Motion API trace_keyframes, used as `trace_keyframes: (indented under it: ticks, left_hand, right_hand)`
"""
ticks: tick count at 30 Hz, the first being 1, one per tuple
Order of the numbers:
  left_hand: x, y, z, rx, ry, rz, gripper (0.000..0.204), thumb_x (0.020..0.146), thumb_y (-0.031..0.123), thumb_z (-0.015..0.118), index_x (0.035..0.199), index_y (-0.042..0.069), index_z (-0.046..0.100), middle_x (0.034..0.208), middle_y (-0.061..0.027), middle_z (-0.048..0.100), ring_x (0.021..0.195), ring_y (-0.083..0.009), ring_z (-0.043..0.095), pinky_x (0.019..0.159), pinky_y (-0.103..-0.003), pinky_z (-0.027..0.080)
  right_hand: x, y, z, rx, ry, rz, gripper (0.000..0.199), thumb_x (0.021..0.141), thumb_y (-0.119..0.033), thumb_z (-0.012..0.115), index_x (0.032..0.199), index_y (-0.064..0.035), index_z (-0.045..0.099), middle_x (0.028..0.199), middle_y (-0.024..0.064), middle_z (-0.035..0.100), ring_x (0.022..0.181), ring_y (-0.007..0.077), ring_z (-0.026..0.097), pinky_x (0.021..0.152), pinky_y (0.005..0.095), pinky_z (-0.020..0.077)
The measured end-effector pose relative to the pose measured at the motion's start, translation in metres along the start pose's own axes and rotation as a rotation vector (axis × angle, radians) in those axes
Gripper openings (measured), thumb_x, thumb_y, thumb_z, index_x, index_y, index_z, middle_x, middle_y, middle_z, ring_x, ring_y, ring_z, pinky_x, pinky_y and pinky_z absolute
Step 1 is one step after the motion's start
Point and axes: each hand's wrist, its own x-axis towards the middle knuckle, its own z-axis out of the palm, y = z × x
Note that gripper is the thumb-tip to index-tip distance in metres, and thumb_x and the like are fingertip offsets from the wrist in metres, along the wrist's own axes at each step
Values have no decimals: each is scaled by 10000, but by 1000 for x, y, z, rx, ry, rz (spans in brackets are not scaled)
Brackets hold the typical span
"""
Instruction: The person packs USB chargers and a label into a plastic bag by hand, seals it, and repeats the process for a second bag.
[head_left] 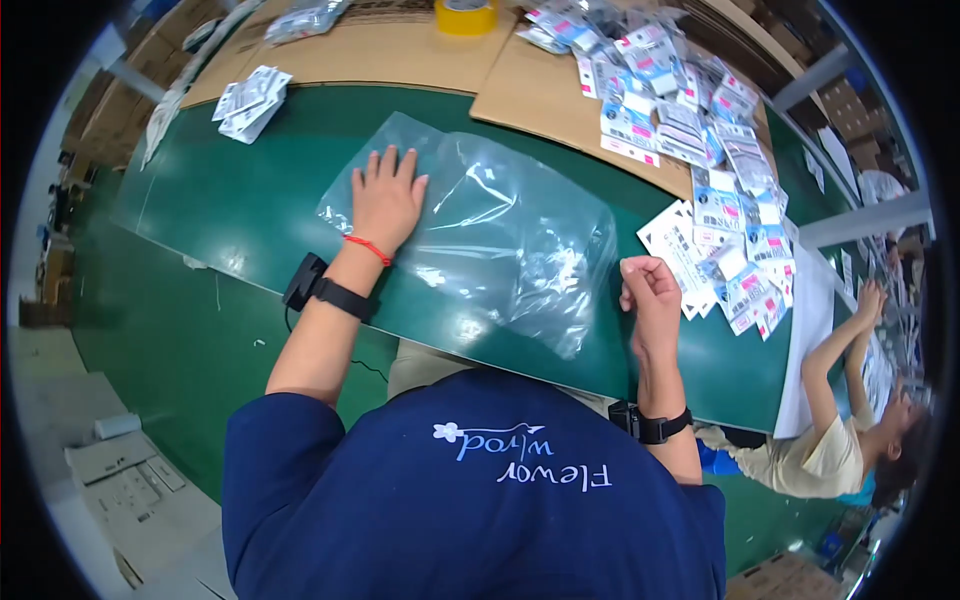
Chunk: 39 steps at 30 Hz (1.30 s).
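Note:
A large clear plastic bag (470, 215) lies spread on the green tabletop, wrinkled and shiny toward its right end. My left hand (388, 205) presses flat on the bag's left part with the fingers stretched out. Just beyond the bag's right edge, my right hand (654, 295) is closed, its fingers curled and thumb drawn in. Whether a bit of the bag's edge is between those fingers cannot be made out. Beside the right hand lie several white printed cards (678, 250), partly under small blue-and-white packets (740, 285).
A heap of small packets (660, 90) covers a cardboard sheet (530, 95) at the far right. Farther left are a small stack of cards (250, 105), a yellow tape roll (466, 14) and a bundle in clear plastic (305, 20). Another person (815, 440) works at the right.

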Motion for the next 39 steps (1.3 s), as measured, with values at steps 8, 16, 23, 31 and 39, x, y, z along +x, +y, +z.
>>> trace_keyframes:
  ticks: [8, 16, 23, 31, 39]
  left_hand:
    - [-3, 28, -24, -245, 31, 103, 499, 908, 406, 533, 1314, 117, 502, 1398, -163, 426, 1308, -371, 368, 1040, -614, 252]
    - [-25, 42, -30, -37, -216, 148, 613, 886, 454, 564, 1389, 133, 422, 1479, -158, 319, 1367, -364, 277, 1075, -622, 162]
    - [-18, 101, -46, -477, -171, 474, 608, 885, 380, 596, 1382, 77, 418, 1419, -192, 395, 1305, -405, 362, 1082, -540, 236]
    - [0, 147, -62, -1674, -852, 28, 540, 931, 314, 529, 1362, 17, 395, 1363, -194, 467, 1229, -352, 483, 1028, -471, 389]
    - [10, 153, -67, -2325, -1098, -584, 430, 980, 271, 466, 1288, -26, 422, 1253, -198, 542, 1139, -331, 556, 955, -463, 482]
  right_hand:
    - [-24, -19, 21, -999, -365, -745, 436, 860, -159, 641, 1262, -38, 525, 1329, 141, 497, 1214, 302, 483, 1016, 420, 371]
    - [-12, -9, 18, -1280, -390, -696, 517, 853, -265, 651, 1291, -35, 500, 1383, 188, 426, 1265, 340, 423, 1044, 460, 340]
    - [5, -48, -66, -1167, 721, -335, 628, 807, -329, 683, 1314, -26, 472, 1235, 226, 532, 1105, 385, 534, 922, 428, 448]
    - [-29, -79, -68, -1040, 404, -432, 628, 780, -127, 641, 1365, -52, 427, 1222, 206, 554, 1116, 386, 524, 949, 414, 419]
    - [-6, -81, -49, -1041, 51, -764, 754, 755, -179, 736, 1406, -67, 372, 1414, 199, 396, 1320, 361, 357, 1090, 443, 270]
